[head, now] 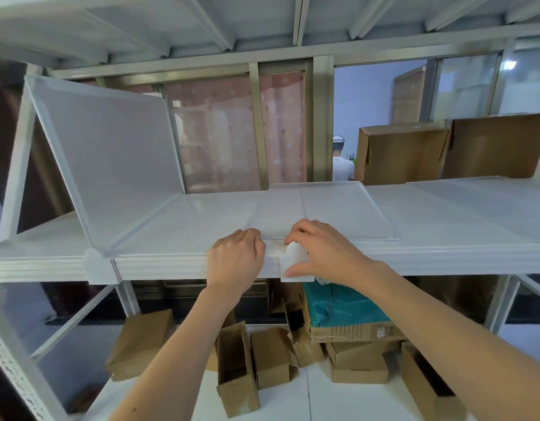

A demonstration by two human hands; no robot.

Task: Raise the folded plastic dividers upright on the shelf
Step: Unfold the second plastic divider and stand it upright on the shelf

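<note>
So far one divider (110, 165) stands raised at the left of the frame, leaning a little, its foot seated in a white clip (98, 267) on the front lip of the shelf (171, 235). The next divider (320, 212) lies flat and folded on the shelf at the centre of the frame, its near edge right at my fingertips. Another flat sheet (487, 202) seems to lie further right, so I judge roughly one is up and at least two are left.

My left hand (236, 259) is curled over the shelf's front lip, fingers bent down onto the near edge of the flat divider; I cannot tell whether they pinch it or only press on it. My right hand (320, 253) grips a small white clip piece (296, 264) between thumb and fingers, against the shelf lip just below the divider's edge. As I read it, I am fixing this clip before tipping the sheet upright.

As for writing, the box under the teal wrap (347, 332) at lower centre carries small print on its side, too small to read. The other cartons (402, 156) show no brand I can make out.
</note>
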